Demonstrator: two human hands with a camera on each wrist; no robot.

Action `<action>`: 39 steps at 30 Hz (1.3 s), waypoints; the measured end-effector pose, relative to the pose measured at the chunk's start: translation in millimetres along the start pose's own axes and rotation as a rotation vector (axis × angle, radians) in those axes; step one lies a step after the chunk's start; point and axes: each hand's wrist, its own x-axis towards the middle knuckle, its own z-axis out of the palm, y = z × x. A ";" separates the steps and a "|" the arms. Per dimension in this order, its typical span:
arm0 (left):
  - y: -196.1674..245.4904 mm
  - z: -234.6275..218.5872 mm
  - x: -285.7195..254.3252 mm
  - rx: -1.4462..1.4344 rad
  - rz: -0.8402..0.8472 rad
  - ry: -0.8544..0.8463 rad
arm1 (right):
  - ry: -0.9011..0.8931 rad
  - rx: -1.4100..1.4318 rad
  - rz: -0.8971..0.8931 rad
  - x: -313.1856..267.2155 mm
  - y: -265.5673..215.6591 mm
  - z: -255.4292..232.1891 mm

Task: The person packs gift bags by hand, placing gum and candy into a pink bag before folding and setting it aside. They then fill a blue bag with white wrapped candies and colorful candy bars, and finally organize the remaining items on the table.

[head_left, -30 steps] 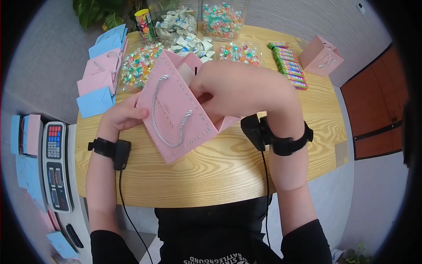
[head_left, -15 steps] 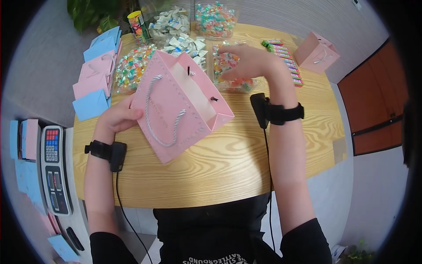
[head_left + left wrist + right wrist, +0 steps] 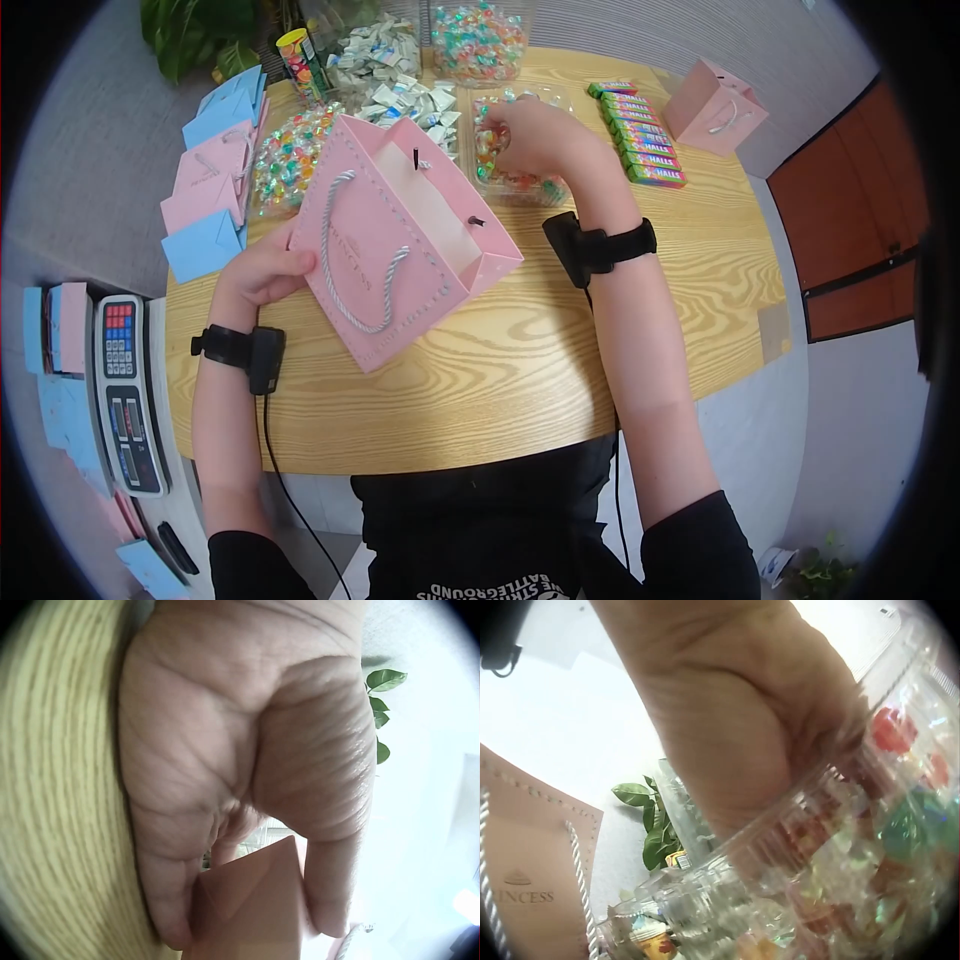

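My left hand [image 3: 258,272] holds a pink paper gift bag [image 3: 385,255] by its lower left end, thumb on the printed front. In the left wrist view the bag's corner [image 3: 247,907] sits between thumb and fingers. The bag leans over the table, its mouth facing up and right, with a white rope handle [image 3: 328,220] on the front. My right hand [image 3: 550,140] reaches into a clear plastic tub [image 3: 472,160] of colourful wrapped candies [image 3: 535,188]. In the right wrist view the hand dips behind the tub's rim, fingertips hidden among the candies; I cannot tell whether they grip any.
More candies [image 3: 290,155] and white packets [image 3: 410,110] stand behind the bag, near a yellow-topped canister [image 3: 300,60]. Folded pink and blue bags [image 3: 205,240] lie left. Halls packs [image 3: 640,140] and an upright pink bag [image 3: 715,110] stand right. A scale [image 3: 125,400] sits beyond the table's left edge.
My right hand has come out of the gift bag, moved up over the candy tub with spread fingers, then dipped into it. My left hand keeps holding the bag, shifted slightly left in view.
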 end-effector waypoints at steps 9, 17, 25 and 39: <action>1.8 4.4 -1.2 -0.001 0.007 0.000 | 0.137 0.091 -0.121 10.2 15.8 5.1; 1.0 4.9 -1.0 -0.004 -0.014 0.031 | 0.186 0.324 -0.068 1.1 11.7 -15.4; 0.1 5.4 0.0 -0.008 -0.017 0.051 | 0.339 0.341 -0.408 -43.7 -36.3 -47.1; -0.9 0.5 -0.2 0.002 -0.003 0.021 | -0.174 0.224 -0.689 -56.9 -90.9 1.1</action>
